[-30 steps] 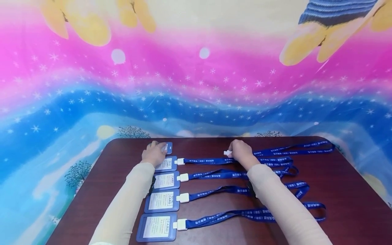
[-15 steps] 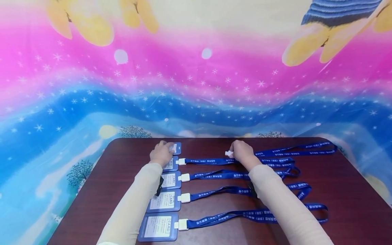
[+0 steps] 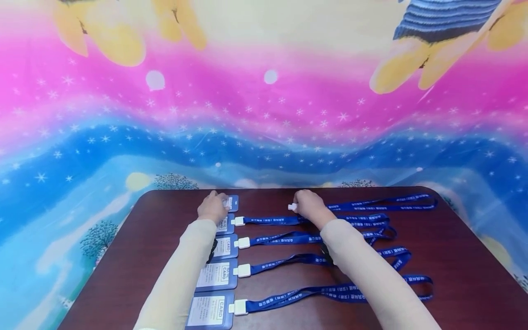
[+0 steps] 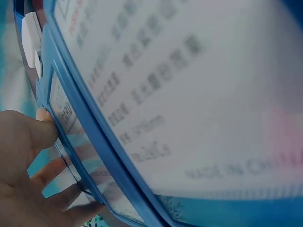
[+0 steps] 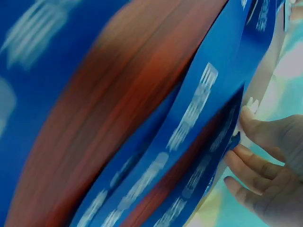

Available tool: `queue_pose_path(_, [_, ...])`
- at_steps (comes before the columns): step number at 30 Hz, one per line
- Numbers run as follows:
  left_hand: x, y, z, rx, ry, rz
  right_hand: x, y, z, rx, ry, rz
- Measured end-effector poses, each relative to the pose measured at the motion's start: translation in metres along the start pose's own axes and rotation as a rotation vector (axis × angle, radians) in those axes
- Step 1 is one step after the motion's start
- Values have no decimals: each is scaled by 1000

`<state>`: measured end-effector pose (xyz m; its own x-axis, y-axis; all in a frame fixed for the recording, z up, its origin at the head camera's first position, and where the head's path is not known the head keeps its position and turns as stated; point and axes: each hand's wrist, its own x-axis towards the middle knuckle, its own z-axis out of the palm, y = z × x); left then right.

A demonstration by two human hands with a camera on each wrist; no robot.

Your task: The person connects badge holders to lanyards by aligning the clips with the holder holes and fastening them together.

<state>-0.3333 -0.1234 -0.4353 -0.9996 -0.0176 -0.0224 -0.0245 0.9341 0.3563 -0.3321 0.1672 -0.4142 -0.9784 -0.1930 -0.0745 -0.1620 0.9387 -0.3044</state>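
Observation:
At the far end of a row of blue badge holders, my left hand (image 3: 213, 206) holds the last badge holder (image 3: 233, 203), its slotted end pointing right. In the left wrist view the thumb and spread fingers (image 4: 49, 172) lie along the far side of the row, and a nearer badge holder (image 4: 113, 127) fills much of the frame. Farther right, my right hand (image 3: 310, 205) pinches the white clip (image 3: 292, 206) of a blue printed lanyard (image 3: 383, 203). That clip points left toward the badge holder, with a gap of table between them. The right wrist view shows the thumb and fingertips (image 5: 248, 118) close together at the lanyard's end.
Several badge holders (image 3: 214, 275) lie in a column nearer me, joined by white clips (image 3: 244, 270) to blue lanyards (image 3: 284, 263) stretching right. Both sleeved forearms pass over them. The dark brown table (image 3: 136, 256) ends at a patterned cloth backdrop (image 3: 264, 114).
My left hand has slid the far badge holder right, until its end nearly lines up with the other clips. My right hand has brought the lanyard's clip a little left toward it.

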Motion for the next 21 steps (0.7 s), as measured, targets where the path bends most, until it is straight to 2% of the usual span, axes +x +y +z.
queue_pose_path(6, [3,-3,3,-2,-6,-1,18,-33,19,-104,73,-104])
queue_pose_path(13, [7,-1,10,8,-1,17,36,-64,37,-254,83,-196])
queue_pose_path(21, [3,-5,7,10,1,7,51,-98,46,-239,73,-263])
